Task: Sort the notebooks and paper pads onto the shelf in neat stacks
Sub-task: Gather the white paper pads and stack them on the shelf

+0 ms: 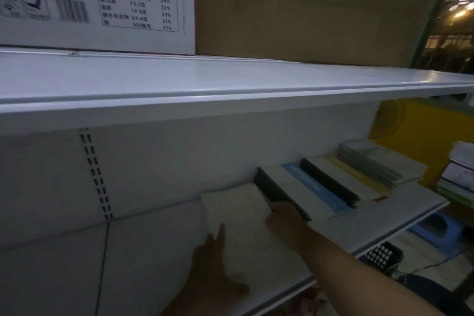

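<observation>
Slotted upright sits on the back panel, left of the white paper pad. The pad lies flat on the shelf, against the back. Left hand is at the pad's near-left edge, fingers straight, resting on it. Right hand is at the pad's right edge, touching the dark-spined notebook; fingertips hidden, grip can't tell. Right of the pad, further notebook stacks lie flat, side by side.

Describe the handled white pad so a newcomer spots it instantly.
On the lower white shelf, follow the notebook row to its left end. The white pad lies there, between left hand and right hand. Neighbours show black spines or blue bands; it is plain white.
</observation>
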Motion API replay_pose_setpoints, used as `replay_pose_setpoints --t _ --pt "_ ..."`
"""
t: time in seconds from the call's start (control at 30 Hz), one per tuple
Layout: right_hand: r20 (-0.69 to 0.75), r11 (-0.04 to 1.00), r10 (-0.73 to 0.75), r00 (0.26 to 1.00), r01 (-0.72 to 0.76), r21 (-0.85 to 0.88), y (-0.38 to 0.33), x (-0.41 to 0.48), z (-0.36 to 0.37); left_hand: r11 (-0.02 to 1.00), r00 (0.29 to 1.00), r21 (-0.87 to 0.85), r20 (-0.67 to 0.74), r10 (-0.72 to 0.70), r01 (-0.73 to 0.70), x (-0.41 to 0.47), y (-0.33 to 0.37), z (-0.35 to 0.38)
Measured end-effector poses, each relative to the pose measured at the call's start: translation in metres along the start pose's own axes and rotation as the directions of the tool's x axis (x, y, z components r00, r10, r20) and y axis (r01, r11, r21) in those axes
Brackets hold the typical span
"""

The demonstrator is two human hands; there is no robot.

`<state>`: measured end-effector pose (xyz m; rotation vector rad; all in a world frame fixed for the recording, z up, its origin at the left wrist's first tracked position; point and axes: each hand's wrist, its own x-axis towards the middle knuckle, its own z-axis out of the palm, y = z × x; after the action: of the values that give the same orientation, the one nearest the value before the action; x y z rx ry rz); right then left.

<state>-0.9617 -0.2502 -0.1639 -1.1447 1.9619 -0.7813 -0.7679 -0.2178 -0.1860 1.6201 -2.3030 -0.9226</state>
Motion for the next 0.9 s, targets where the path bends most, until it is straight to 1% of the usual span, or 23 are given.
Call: replay_pose_setpoints --t 0.03,0.1,0.13,0.17,0.2,0.23,0.27,0.33,0.4,0.47,0.53,0.6,0.67,0.73,0.8,0.87,0.9 --pt "0.020 0.999 -0.019 1.000 0.019 -0.026 -0.002 0.006 0.000 1.000 0.999 0.000 -0.042 0.006 -0.006 0.001 -0.002 0.005" --pt "0.070 0.980 -0.077 0.995 0.089 -0.177 -0.007 0.009 -0.002 0.998 0.993 -0.068 -0.117 -0.015 0.007 0.004 -0.012 0.014" --pt "0.077 0.953 -0.124 0.989 0.140 -0.268 -0.007 0.011 -0.002 1.000 0.979 -0.027 -0.203 -0.017 0.012 0.005 -0.016 0.019" --pt "0.087 0.923 -0.159 0.983 0.180 -0.339 -0.008 0.013 -0.003 0.998 0.945 0.056 -0.326 0.017 0.001 0.007 -0.023 0.026" --pt "0.101 0.898 -0.183 0.978 0.208 -0.388 -0.007 0.014 -0.003 0.997 0.934 0.077 -0.357 0.014 0.014 0.005 -0.022 0.028" --pt "0.113 0.881 -0.204 0.972 0.233 -0.412 -0.003 0.015 -0.002 0.993 0.937 0.115 -0.349 0.015 0.027 0.001 -0.018 0.028" --pt "0.122 0.870 -0.237 0.964 0.266 -0.416 0.002 0.013 -0.001 0.991 0.928 0.133 -0.372 0.019 0.033 -0.002 -0.016 0.029" --pt "0.146 0.857 -0.317 0.937 0.349 -0.378 0.018 0.002 0.000 0.997 0.899 0.065 -0.438 -0.005 0.038 -0.002 -0.014 0.031" --pt "0.137 0.855 -0.399 0.907 0.421 -0.301 0.038 -0.007 0.000 0.991 0.908 -0.047 -0.399 -0.131 0.122 0.000 -0.012 0.030" --pt "0.146 0.849 -0.445 0.883 0.468 -0.246 0.049 -0.014 -0.001 0.986 0.903 -0.093 -0.396 -0.164 0.138 0.001 -0.011 0.030" --pt "0.229 0.847 -0.427 0.875 0.476 -0.236 0.050 -0.013 -0.004 0.976 0.895 -0.154 -0.397 -0.205 0.155 -0.002 -0.007 0.030" --pt "0.326 0.837 -0.424 0.845 0.503 -0.217 0.047 -0.016 -0.009 0.975 0.898 -0.146 -0.385 -0.212 0.168 -0.003 -0.005 0.031" --pt "0.362 0.828 -0.451 0.816 0.534 -0.172 0.049 -0.014 -0.014 0.973 0.900 -0.154 -0.378 -0.218 0.171 -0.004 -0.002 0.029" --pt "0.361 0.803 -0.499 0.787 0.578 -0.149 0.051 -0.012 -0.018 0.978 0.910 -0.133 -0.364 -0.198 0.159 -0.006 0.001 0.028" --pt "0.331 0.789 -0.538 0.775 0.601 -0.126 0.055 -0.010 -0.019 0.980 0.918 -0.119 -0.349 -0.190 0.158 -0.009 0.006 0.027" --pt "0.337 0.783 -0.551 0.764 0.612 -0.108 0.055 -0.010 -0.018 0.979 0.916 -0.104 -0.348 -0.200 0.174 -0.013 0.011 0.026" --pt "0.342 0.773 -0.551 0.761 0.620 -0.134 0.056 -0.008 -0.017 0.978 0.915 -0.105 -0.345 -0.207 0.182 -0.015 0.015 0.025"
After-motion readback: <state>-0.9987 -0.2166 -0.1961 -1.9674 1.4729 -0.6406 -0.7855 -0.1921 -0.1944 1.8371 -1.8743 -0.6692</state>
